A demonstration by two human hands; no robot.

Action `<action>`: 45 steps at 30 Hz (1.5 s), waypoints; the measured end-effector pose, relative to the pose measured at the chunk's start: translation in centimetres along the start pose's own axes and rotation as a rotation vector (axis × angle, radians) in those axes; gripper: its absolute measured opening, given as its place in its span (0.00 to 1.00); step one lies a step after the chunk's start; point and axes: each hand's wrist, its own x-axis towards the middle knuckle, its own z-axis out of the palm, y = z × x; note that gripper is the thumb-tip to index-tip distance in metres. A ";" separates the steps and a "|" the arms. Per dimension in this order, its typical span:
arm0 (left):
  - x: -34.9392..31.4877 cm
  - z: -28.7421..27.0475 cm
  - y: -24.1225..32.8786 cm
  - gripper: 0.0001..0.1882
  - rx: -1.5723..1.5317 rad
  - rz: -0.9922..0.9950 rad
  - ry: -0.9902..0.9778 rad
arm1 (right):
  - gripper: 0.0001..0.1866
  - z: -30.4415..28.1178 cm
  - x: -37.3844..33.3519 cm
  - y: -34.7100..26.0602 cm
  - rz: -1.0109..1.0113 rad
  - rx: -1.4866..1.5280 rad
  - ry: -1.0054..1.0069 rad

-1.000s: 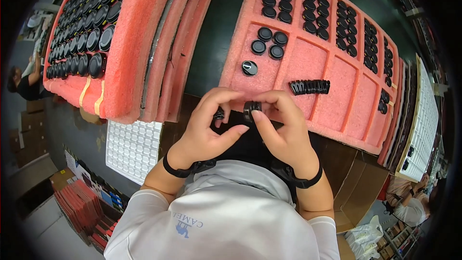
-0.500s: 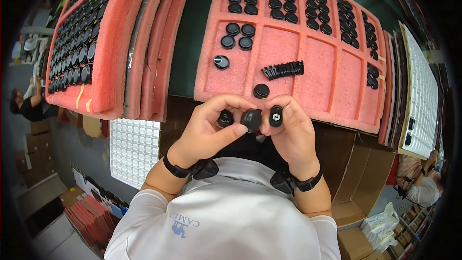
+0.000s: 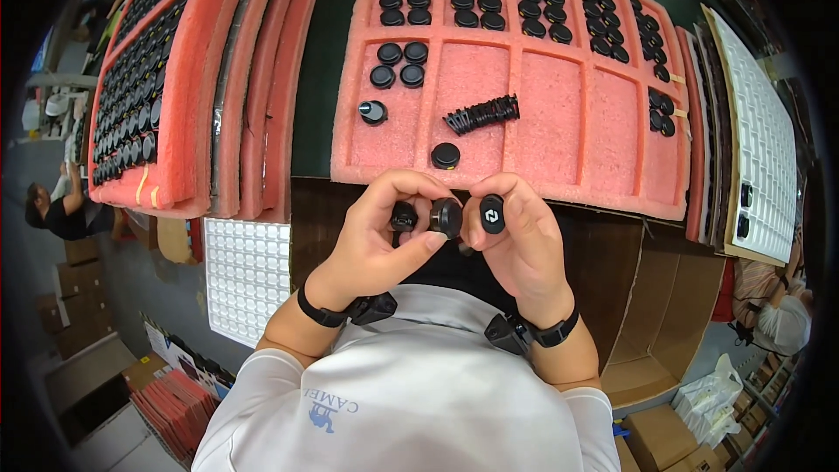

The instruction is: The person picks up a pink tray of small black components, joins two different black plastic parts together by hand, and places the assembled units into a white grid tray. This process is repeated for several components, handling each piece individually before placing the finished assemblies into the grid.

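My left hand (image 3: 371, 245) is closed, pinching a round black cap-like piece (image 3: 447, 217) between thumb and fingertips. A second, smaller black part (image 3: 404, 217) sits in the curl of the same hand, partly hidden. Closed around an oval black piece with a white mark (image 3: 492, 214) is my right hand (image 3: 529, 245), just right of the left fingertips with a narrow gap between. Beyond both hands lies a pink foam tray (image 3: 384, 173). In it rest a single round black piece (image 3: 446, 155), a row of thin black parts (image 3: 482, 114) and a tilted black piece with a light face (image 3: 373, 112).
Several round black pieces (image 3: 399, 65) fill the tray's other compartments. Upright pink foam trays (image 3: 197, 105) stand on the left, some holding black pieces. White moulded trays (image 3: 249, 275) are at left and right. Cardboard boxes (image 3: 655, 437) stand lower right; other people are at both far sides.
The round black piece in my left hand has turned more edge-on. My right fingers have come slightly away from it. The tray sits a little further left in view.
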 end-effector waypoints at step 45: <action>-0.1 0.8 -0.8 0.21 -0.073 0.222 -0.129 | 0.20 1.1 -1.0 -0.2 -0.146 -0.308 -0.027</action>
